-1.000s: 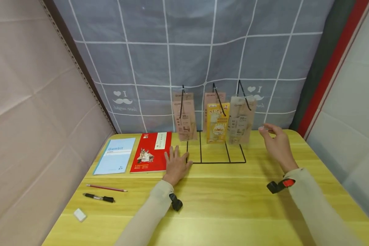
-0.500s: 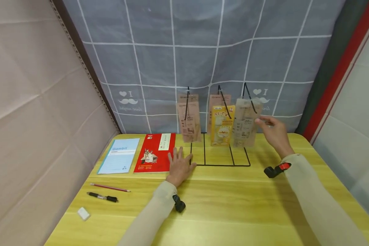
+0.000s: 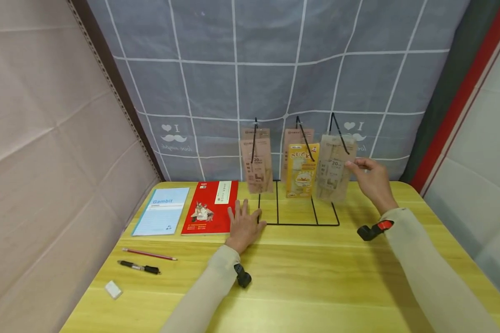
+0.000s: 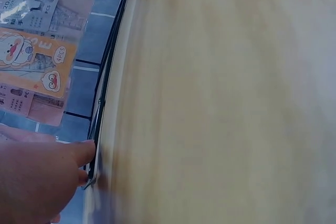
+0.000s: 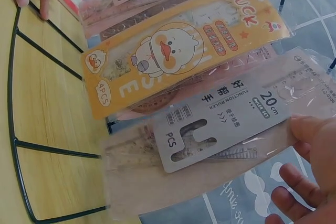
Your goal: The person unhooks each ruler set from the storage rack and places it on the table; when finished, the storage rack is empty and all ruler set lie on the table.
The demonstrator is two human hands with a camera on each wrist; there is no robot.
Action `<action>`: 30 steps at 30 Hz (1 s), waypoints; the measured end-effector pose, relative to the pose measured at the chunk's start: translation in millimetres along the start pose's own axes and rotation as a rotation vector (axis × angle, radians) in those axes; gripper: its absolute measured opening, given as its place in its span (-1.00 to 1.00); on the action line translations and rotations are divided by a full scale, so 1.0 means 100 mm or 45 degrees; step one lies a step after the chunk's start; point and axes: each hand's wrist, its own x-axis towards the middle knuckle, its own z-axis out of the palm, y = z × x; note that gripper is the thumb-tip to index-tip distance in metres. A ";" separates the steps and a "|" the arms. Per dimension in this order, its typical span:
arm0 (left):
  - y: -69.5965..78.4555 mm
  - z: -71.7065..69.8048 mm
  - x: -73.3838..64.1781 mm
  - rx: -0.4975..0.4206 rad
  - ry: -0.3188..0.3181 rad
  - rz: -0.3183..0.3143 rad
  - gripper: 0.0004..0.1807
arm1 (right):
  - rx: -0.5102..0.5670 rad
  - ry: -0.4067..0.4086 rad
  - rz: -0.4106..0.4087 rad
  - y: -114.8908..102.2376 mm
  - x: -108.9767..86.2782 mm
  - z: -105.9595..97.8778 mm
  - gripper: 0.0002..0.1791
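Ruler pack (image 3: pixel 332 169), the clear one marked 20 cm, hangs on the rightmost hook of the black wire rack (image 3: pixel 296 217) at the back of the yellow table (image 3: pixel 316 277). I hold its right edge with my right hand (image 3: pixel 372 180): the thumb (image 5: pixel 310 129) lies on the front of the plastic and the other fingers curl behind it, so the grip is narrow, a pinch on the pack's edge. The pack tilts a little under my fingers, its lower end hanging free above the rack's base.

My left hand (image 3: pixel 243 224) lies flat on the table, fingers straight and slightly spread, with the fingertips (image 4: pixel 86 153) touching the left front corner of the rack's base wire.

Just left of my pack, the yellow duck pack (image 3: pixel 302 170) hangs on the middle hook with another pinkish pack behind it, and a further ruler pack (image 3: pixel 256 164) hangs on the left hook. These crowd close together; in the right wrist view the duck pack overlaps the top of mine.

Left of the rack lie a red notebook (image 3: pixel 210 206) and a blue Gambit notebook (image 3: pixel 161 210). Nearer me are a red pencil (image 3: pixel 149 254), a black pen (image 3: pixel 138 267) and a white eraser (image 3: pixel 113 289).
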 end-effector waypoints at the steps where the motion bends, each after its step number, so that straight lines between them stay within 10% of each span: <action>1: 0.00 0.01 0.00 -0.003 0.000 0.002 -0.48 | -0.002 0.003 -0.003 0.00 -0.01 0.00 -0.17; 30: 0.00 -0.02 0.03 -0.014 -0.049 -0.039 -0.46 | -0.069 -0.001 0.011 -0.16 -0.62 -0.25 -0.34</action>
